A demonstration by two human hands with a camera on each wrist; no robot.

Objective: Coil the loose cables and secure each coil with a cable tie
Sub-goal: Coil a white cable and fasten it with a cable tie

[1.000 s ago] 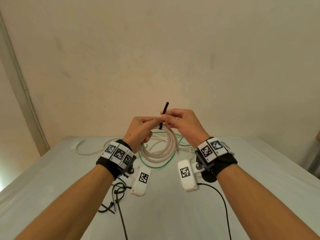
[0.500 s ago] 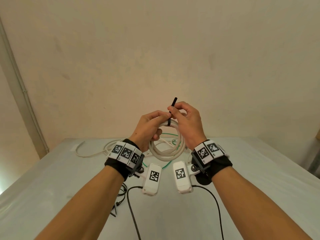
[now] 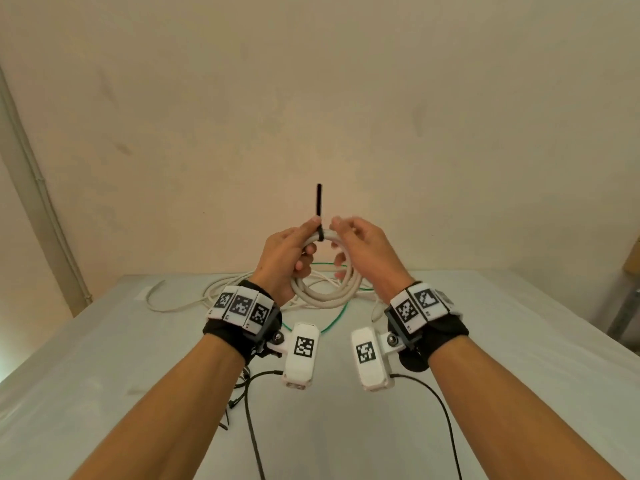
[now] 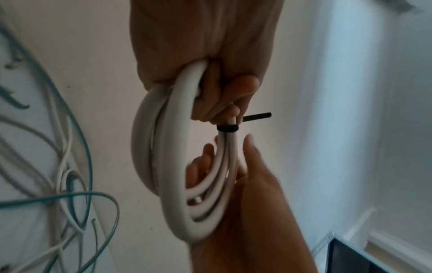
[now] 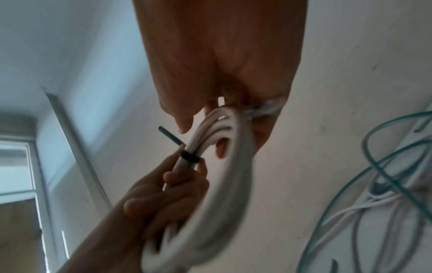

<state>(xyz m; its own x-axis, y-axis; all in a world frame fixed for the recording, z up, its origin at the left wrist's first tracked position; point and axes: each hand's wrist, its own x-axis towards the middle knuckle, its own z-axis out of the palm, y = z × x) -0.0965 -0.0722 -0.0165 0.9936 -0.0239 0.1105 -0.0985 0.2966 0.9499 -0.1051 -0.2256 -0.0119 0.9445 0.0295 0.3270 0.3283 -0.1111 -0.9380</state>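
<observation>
a pale grey table [image 3: 485, 341] stands against a plain cream wall [image 3: 381, 98], and a pale conduit [image 3: 38, 209] runs down the wall on the left. at the far side of the table lie loose white cables [image 3: 180, 306] tangled with a thin green cable [image 3: 337, 318]. some small black cable ties [image 3: 237, 398] lie on the table under the left forearm.

both hands are lifted above the table and hold a white cable coil [image 3: 325, 292] between them. a black cable tie [image 3: 320, 233] is closed around the top of the coil, and its free tail points straight up.

the left hand [image 3: 289, 259] has its fingers curled around the strands of the coil, just beside the tie; its thumb tip lies at the base of the tail. in the left wrist view its fingertips [image 4: 230, 110] press the strands right next to the black band.

the right hand [image 3: 367, 251] is on the other side of the tie. its fingers are half bent, with some of them through the coil and the thumb over the strands, so they hold the coil loosely and do not touch the tie.
</observation>
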